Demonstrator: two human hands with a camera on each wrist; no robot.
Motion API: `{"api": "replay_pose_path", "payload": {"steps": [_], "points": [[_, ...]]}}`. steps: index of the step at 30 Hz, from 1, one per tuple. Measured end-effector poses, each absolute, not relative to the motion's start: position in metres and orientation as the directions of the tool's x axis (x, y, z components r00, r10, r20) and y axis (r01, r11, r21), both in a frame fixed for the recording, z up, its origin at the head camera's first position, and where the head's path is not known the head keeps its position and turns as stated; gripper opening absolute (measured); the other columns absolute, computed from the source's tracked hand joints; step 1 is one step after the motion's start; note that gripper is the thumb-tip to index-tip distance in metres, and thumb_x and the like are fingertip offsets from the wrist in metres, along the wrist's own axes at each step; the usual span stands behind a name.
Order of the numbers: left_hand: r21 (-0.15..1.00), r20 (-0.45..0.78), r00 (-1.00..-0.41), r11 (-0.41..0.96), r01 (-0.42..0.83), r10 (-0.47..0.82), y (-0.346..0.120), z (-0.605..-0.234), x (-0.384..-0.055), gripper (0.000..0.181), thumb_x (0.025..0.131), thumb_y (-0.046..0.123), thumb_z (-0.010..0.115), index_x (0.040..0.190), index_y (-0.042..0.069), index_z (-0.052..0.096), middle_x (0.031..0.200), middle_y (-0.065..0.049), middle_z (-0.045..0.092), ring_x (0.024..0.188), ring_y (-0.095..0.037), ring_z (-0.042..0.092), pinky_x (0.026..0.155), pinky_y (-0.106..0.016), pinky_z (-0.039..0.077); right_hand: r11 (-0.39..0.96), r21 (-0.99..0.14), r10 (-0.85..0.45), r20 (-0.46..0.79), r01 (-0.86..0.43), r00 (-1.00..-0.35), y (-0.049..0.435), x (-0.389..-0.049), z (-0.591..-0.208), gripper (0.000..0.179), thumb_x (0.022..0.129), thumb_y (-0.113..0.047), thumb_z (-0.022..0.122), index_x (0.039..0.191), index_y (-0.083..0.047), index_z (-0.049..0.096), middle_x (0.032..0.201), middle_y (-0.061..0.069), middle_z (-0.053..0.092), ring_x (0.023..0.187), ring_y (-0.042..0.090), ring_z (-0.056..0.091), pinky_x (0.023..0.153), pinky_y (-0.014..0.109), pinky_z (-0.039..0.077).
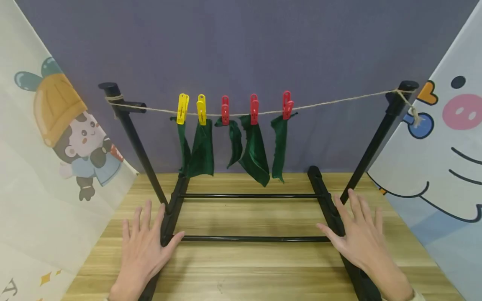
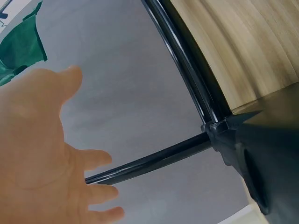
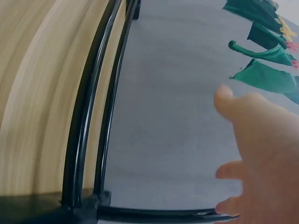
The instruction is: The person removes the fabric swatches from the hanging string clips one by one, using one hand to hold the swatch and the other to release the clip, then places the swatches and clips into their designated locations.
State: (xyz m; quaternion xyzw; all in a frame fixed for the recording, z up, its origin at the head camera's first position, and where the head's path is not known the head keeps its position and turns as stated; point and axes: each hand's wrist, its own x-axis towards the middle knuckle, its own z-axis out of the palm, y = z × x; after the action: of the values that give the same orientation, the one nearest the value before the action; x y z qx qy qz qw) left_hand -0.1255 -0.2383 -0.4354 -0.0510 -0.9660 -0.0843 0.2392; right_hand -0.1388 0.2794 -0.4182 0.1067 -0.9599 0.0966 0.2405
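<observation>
In the head view, my left hand (image 1: 141, 246) is spread near the left side of a black rack (image 1: 171, 217), fingers straight and holding nothing. My right hand (image 1: 361, 238), likewise spread and bare of any object, is by the rack's right foot bar (image 1: 331, 213). Whether either hand touches the rack, I cannot tell. Between two posts runs a twine line (image 1: 335, 102). Dark green cloth pieces (image 1: 256, 154) hang from it under two yellow clothespins (image 1: 182, 109) and three red clothespins (image 1: 254, 109). Both wrist views show straight fingers and part of the green cloth (image 2: 23, 44).
The rack stands on a wood-grain table (image 1: 241, 267). Two thin black crossbars (image 1: 252, 239) join its foot bars. A slanted left post (image 1: 139, 150) and right post (image 1: 373, 159) rise beyond the hands. A grey backdrop (image 1: 241, 50) is behind, with cartoon-printed sheets on both sides.
</observation>
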Motion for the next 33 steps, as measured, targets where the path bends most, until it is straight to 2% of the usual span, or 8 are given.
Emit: {"api": "replay_pose_path", "payload": {"steps": [2, 5, 9, 13, 16, 19, 24, 33], "points": [[0.131, 0.484, -0.872, 0.980, 0.147, 0.066, -0.238, -0.435, -0.126, 0.090, 0.081, 0.068, 0.059, 0.147, 0.011, 0.038, 0.155, -0.020, 0.019, 0.138, -0.044, 0.018, 0.107, -0.066, 0.007, 0.936, -0.163, -0.179, 0.545, -0.313, -0.819, 0.276, -0.141, -0.417, 0.089, 0.076, -0.054, 0.074, 0.149, -0.018, 0.036, 0.155, 0.020, 0.021, 0.134, 0.050, 0.025, 0.102, 0.074, 0.009], [0.111, 0.524, -0.847, 0.979, 0.173, 0.091, -0.238, -0.433, -0.128, 0.086, 0.081, 0.065, 0.061, 0.144, 0.009, 0.042, 0.153, -0.022, 0.023, 0.134, -0.046, 0.024, 0.104, -0.066, 0.016, 0.889, -0.205, -0.204, 0.625, -0.410, -0.754, 0.269, -0.144, -0.416, 0.079, 0.073, -0.039, 0.081, 0.141, -0.014, 0.049, 0.149, 0.021, 0.034, 0.122, 0.053, 0.041, 0.092, 0.070, 0.033], [0.086, 0.569, -0.812, 0.974, 0.212, 0.127, -0.238, -0.431, -0.131, 0.083, 0.081, 0.061, 0.063, 0.141, 0.006, 0.046, 0.149, -0.024, 0.030, 0.129, -0.047, 0.033, 0.098, -0.063, 0.028, 0.834, -0.273, -0.187, 0.677, -0.480, -0.711, 0.257, -0.144, -0.417, 0.062, 0.074, -0.028, 0.082, 0.130, -0.012, 0.061, 0.142, 0.015, 0.047, 0.117, 0.044, 0.051, 0.087, 0.058, 0.044], [0.093, 0.588, -0.796, 0.966, 0.241, 0.142, -0.237, -0.429, -0.133, 0.078, 0.081, 0.054, 0.066, 0.139, 0.006, 0.047, 0.147, -0.024, 0.033, 0.124, -0.047, 0.039, 0.094, -0.062, 0.034, 0.772, -0.321, -0.152, 0.745, -0.549, -0.650, 0.247, -0.145, -0.416, 0.051, 0.074, -0.020, 0.081, 0.122, -0.011, 0.066, 0.133, 0.006, 0.056, 0.114, 0.032, 0.057, 0.098, 0.031, 0.042], [0.103, 0.612, -0.776, 0.958, 0.269, 0.152, -0.236, -0.429, -0.135, 0.073, 0.080, 0.049, 0.068, 0.136, 0.006, 0.050, 0.145, -0.024, 0.037, 0.120, -0.047, 0.042, 0.090, -0.062, 0.038, 0.719, -0.345, -0.126, 0.789, -0.603, -0.602, 0.238, -0.148, -0.415, 0.048, 0.074, -0.016, 0.080, 0.120, -0.012, 0.068, 0.126, 0.005, 0.062, 0.108, 0.029, 0.060, 0.098, 0.016, 0.036], [0.120, 0.643, -0.750, 0.946, 0.300, 0.156, -0.233, -0.427, -0.137, 0.069, 0.080, 0.046, 0.068, 0.133, 0.006, 0.053, 0.143, -0.023, 0.040, 0.117, -0.046, 0.046, 0.088, -0.061, 0.040, 0.680, -0.376, -0.112, 0.795, -0.630, -0.596, 0.231, -0.150, -0.413, 0.047, 0.075, -0.014, 0.080, 0.120, -0.013, 0.067, 0.122, 0.005, 0.064, 0.106, 0.027, 0.061, 0.098, 0.015, 0.036], [0.181, 0.689, -0.710, 0.914, 0.363, 0.145, -0.229, -0.422, -0.140, 0.061, 0.080, 0.040, 0.070, 0.128, 0.005, 0.057, 0.139, -0.020, 0.047, 0.114, -0.044, 0.050, 0.086, -0.058, 0.044, 0.654, -0.428, -0.109, 0.763, -0.624, -0.638, 0.222, -0.150, -0.409, 0.048, 0.078, -0.011, 0.078, 0.123, -0.016, 0.066, 0.122, 0.001, 0.064, 0.106, 0.022, 0.062, 0.094, 0.014, 0.039], [0.274, 0.710, -0.696, 0.869, 0.412, 0.106, -0.225, -0.414, -0.145, 0.053, 0.082, 0.033, 0.071, 0.125, 0.003, 0.060, 0.133, -0.015, 0.053, 0.118, -0.037, 0.050, 0.094, -0.052, 0.042, 0.581, -0.472, -0.123, 0.754, -0.663, -0.645, 0.202, -0.152, -0.405, 0.046, 0.079, -0.008, 0.077, 0.123, -0.017, 0.066, 0.121, 0.000, 0.064, 0.102, 0.017, 0.062, 0.090, 0.017, 0.042]]}}
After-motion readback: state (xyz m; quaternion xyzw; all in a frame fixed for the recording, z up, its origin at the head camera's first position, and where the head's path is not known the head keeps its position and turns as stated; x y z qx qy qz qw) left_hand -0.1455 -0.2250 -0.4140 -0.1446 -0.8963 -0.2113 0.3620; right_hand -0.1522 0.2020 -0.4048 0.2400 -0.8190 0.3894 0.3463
